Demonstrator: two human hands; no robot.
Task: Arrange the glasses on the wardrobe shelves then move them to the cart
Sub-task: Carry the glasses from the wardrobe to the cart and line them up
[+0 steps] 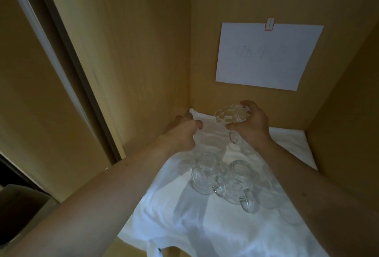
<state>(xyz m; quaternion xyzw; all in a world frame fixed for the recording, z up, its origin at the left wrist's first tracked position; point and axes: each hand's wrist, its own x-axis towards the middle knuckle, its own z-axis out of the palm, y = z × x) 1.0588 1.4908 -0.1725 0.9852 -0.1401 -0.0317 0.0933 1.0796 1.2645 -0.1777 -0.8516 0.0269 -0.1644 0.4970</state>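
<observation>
Head view, inside a wooden wardrobe compartment. The shelf is covered by a rumpled white cloth.

Right hand: fingers curled round a clear glass mug, thumb at its near side, the mug tilted and held above the cloth near the back wall; its handle hangs below the hand.

Left hand: fingers bent and drawn together at the cloth close to the rear left corner; whether it pinches the fabric cannot be told.

Two more clear glass mugs stand on the cloth nearer the camera, just beside each other: left mug, right mug, handles toward the front.

A white paper sheet hangs on the back wall under a red-edged tag. Faint handwriting on the sheet, not legible.
</observation>
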